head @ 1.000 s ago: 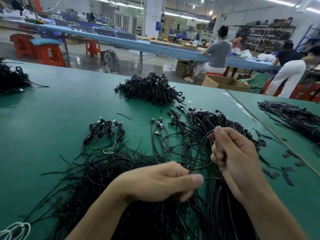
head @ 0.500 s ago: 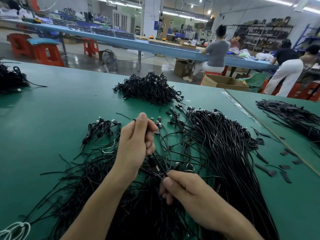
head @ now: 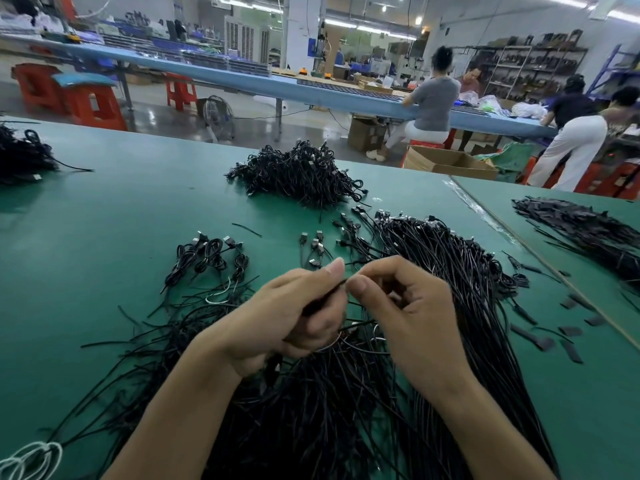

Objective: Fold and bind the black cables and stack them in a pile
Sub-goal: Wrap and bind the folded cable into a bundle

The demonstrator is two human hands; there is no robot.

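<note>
Cable (head: pixel 325 296): thin black folded strand, centre of frame, above the loose cables (head: pixel 329 410).
Left hand (head: pixel 294 317): fingers curled round it, thumb on top.
Right hand (head: pixel 405 306): thumb and forefinger pinch its tip.
Bound pile (head: pixel 298 174): upper centre.
Hidden: most of the strand sits inside the left fist, and whether it is bound cannot be told.

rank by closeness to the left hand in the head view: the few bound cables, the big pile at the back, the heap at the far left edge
From the left hand:
1. few bound cables, just ahead and to its left
2. big pile, straight ahead, near the table's far side
3. heap, at the far left edge
</note>
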